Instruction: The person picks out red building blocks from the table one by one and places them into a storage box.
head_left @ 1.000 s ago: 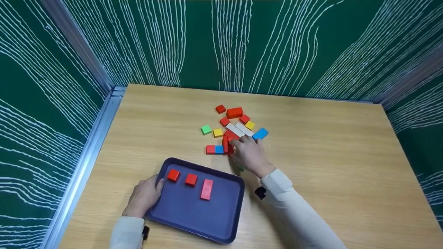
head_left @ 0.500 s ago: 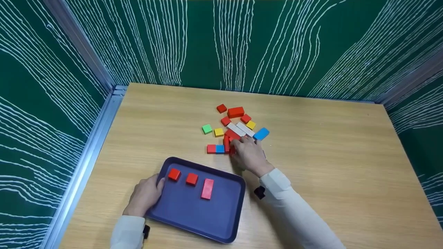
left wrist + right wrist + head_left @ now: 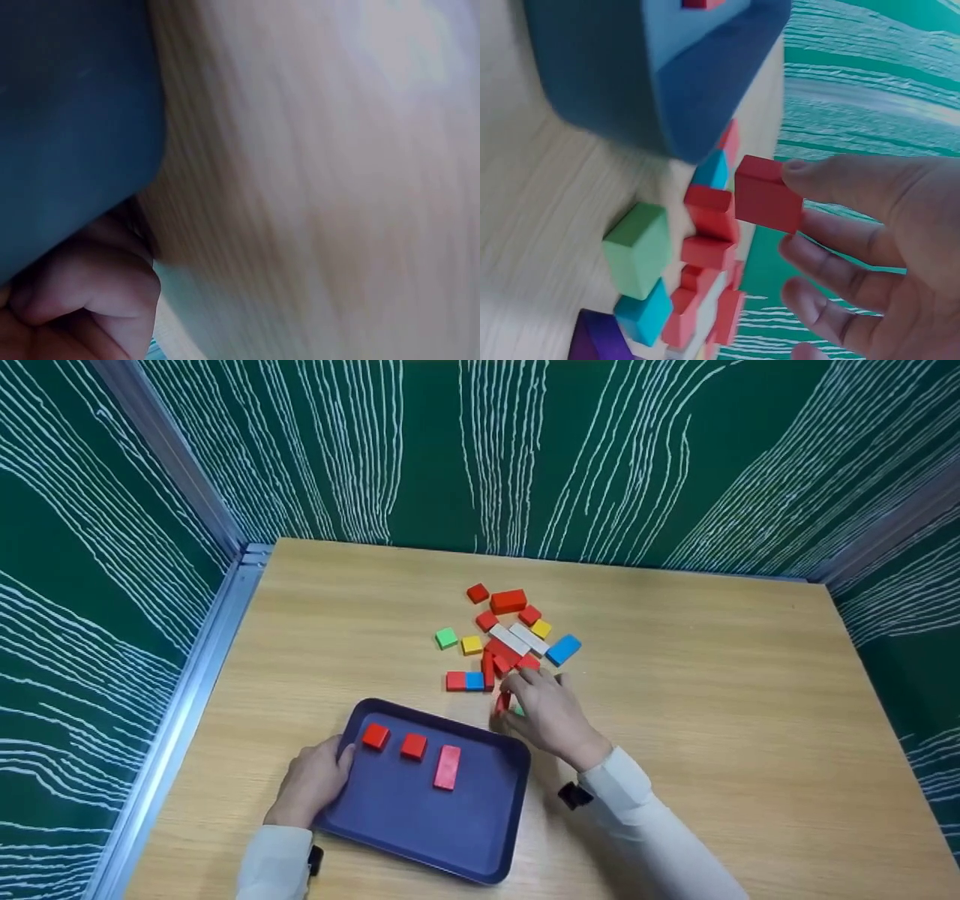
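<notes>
My left hand (image 3: 311,781) grips the left edge of a dark blue tray (image 3: 397,825), thumb over the rim. In the left wrist view, curled fingers (image 3: 97,292) sit under the tray's wall. Lying in the tray are two red cubes, one of them a red cube (image 3: 413,746) in the middle, and a pinkish-red oblong block (image 3: 447,767). My right hand (image 3: 553,716) pinches a red block (image 3: 769,195) between thumb and fingertips, just off the tray's far right corner. A green block (image 3: 637,251) shows below it in the right wrist view, mostly hidden by the hand in the head view.
Beyond the tray lies a loose cluster of blocks: several red ones, white oblongs (image 3: 510,640), a yellow cube (image 3: 472,645), a green cube (image 3: 446,638) and a blue oblong (image 3: 563,649). A purple block (image 3: 598,337) appears in the right wrist view. Patterned green walls (image 3: 427,457) border the table.
My right hand has drawn back from the cluster, towards me, with a red block between its fingers. Red blocks it covered now show. The left hand and tray stay in place.
</notes>
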